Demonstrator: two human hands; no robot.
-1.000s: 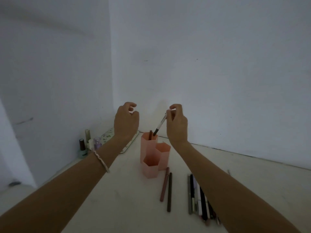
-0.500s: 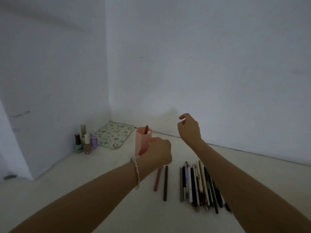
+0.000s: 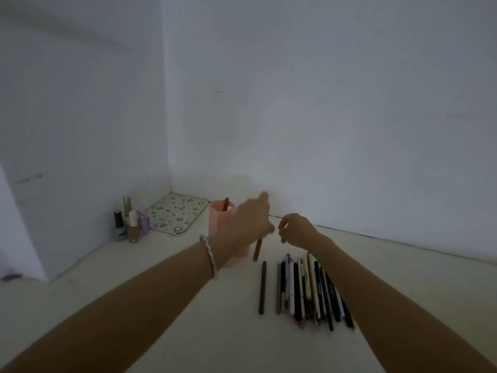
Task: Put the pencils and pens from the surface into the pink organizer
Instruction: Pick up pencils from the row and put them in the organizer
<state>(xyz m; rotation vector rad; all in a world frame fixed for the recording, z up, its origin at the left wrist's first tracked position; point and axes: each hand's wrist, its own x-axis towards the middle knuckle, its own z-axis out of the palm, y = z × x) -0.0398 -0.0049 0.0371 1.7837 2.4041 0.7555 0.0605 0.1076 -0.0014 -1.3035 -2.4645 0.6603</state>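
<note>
The pink organizer stands near the back wall, partly hidden by my left hand. A brown pencil and a white-tipped pen stick out of its tall compartment. My left hand is blurred and holds a reddish-brown pencil, lifted off the surface and hanging downward. My right hand hovers just right of it, fingers curled and apart, holding nothing. A single dark brown pencil lies on the surface. To its right lies a row of several pens and pencils.
Three nail polish bottles stand in the left corner beside a patterned flat pouch. White walls close off the back and left. The pale surface extends toward me.
My right hand dropped the pen into the organizer and came down empty. My left hand reached down to the surface and picked up the reddish-brown pencil, lifting it.
</note>
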